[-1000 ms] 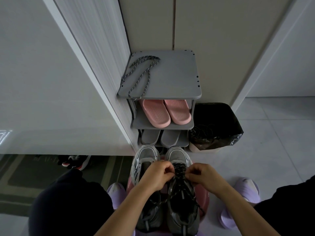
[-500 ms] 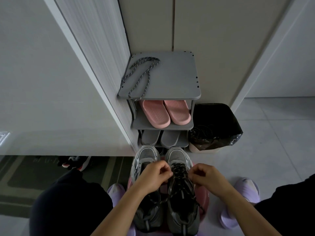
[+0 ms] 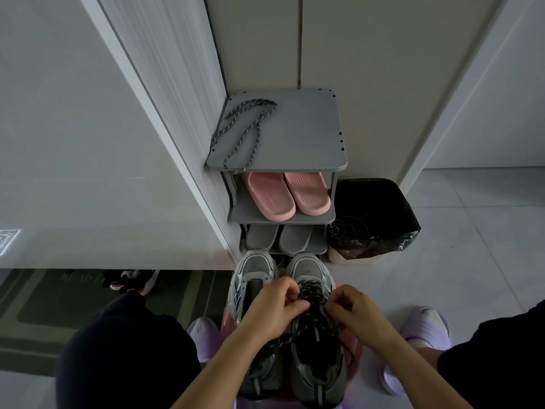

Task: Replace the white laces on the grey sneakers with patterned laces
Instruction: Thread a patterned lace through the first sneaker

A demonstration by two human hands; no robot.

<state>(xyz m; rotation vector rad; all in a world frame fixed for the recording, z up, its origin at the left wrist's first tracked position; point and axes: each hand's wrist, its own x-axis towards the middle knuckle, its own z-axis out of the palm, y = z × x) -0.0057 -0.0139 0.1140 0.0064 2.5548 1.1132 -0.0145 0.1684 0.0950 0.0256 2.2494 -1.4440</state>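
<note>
Now, with the left hand and right hand each pinching the patterned lace on the grey sneaker between them, both sides should be drawn evenly snug; the spare lace lies well beyond the fingers on the shoe rack.

home entryway. grey three-tier shoe rack in the corner against pale cupboard doors. pink slippers on middle tier, grey slippers below. grey sneakers just in front. black-lined bin beside rack. pale tiled floor, dark mat at left.
</note>
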